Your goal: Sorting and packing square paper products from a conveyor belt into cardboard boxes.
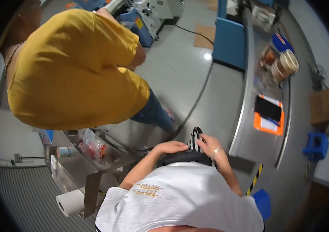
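Shirt [180, 193]: white, closest.
Left hand [171, 147]: lay flat on black waistband [183, 156].
Right hand [210, 145]: pinched striped cloth [193, 141].
Co-worker [71, 65]: yellow top, bent over.

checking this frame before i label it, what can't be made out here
- Head view: what the left hand presses on; its palm covers it.
- Head view: most of the black-and-white striped cloth, hidden by the right hand and the dark rim below.
- Head view: the co-worker's hands, hidden behind the yellow shirt.
- Head view: items in the clear bag on the steel shelf, too small.
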### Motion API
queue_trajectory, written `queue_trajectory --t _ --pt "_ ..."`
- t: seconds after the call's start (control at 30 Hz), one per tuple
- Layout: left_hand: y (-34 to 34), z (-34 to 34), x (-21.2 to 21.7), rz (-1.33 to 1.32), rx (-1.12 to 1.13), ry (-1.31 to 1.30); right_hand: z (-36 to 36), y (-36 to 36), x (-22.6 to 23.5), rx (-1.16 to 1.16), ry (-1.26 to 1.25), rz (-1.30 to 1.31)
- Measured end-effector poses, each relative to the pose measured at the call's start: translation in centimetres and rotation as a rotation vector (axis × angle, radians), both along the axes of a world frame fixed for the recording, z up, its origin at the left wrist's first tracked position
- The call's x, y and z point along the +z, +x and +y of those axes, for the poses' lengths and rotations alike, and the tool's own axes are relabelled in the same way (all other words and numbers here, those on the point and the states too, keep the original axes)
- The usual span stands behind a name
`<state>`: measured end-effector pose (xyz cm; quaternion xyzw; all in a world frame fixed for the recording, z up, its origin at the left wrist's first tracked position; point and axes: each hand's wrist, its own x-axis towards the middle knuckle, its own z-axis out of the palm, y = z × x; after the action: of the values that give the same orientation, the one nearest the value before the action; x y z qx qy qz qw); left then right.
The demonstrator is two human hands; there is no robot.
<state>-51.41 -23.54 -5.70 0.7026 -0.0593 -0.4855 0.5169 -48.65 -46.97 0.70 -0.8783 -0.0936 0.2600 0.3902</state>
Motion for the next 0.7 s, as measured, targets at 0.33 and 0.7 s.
queue_trajectory --t 0.33,0.7 --pt "14.5 -3.1 4.0 -0.123 -0.365 0.345 -0.8 6.0 1.4 -0.098 -0.115 -0.090" --pt "23.8 -9.3 -1.7 -0.194 -0.575 0.308 -7.1 8.1 -5.7 -0.237 -0.156 0.118"
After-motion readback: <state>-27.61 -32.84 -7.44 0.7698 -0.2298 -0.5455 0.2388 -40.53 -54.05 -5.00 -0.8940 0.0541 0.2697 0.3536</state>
